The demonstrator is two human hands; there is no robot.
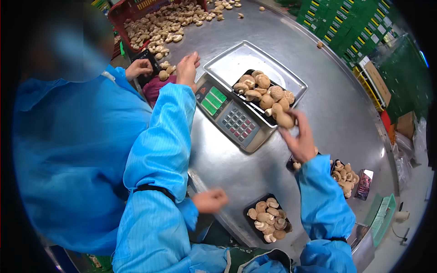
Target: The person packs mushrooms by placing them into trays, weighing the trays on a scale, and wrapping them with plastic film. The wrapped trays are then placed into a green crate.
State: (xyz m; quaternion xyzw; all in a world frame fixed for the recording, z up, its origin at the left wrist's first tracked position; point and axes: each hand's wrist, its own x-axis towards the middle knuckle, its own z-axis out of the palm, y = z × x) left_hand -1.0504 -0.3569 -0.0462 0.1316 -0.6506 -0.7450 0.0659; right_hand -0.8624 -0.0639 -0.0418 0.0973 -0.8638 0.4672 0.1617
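Observation:
My right hand [302, 139] has its thumb and fingers round a brown mushroom [285, 121] at the near corner of a black tray heaped with mushrooms [266, 101]. That tray rests on the metal pan [246, 49] of a digital scale [236, 125]. Beside the scale's far left corner is my left hand [187, 71], raised, with thumb and fingers apart and nothing seen in it. Green displays and a keypad face me on the scale.
A co-worker's hands [209, 200] [139, 68] are at the left. More mushroom trays [270, 220] [344, 178], a phone [364, 184] and a green basket [383, 218] are nearby. Loose mushrooms [166, 27] spill from a red crate [119, 22] at the back.

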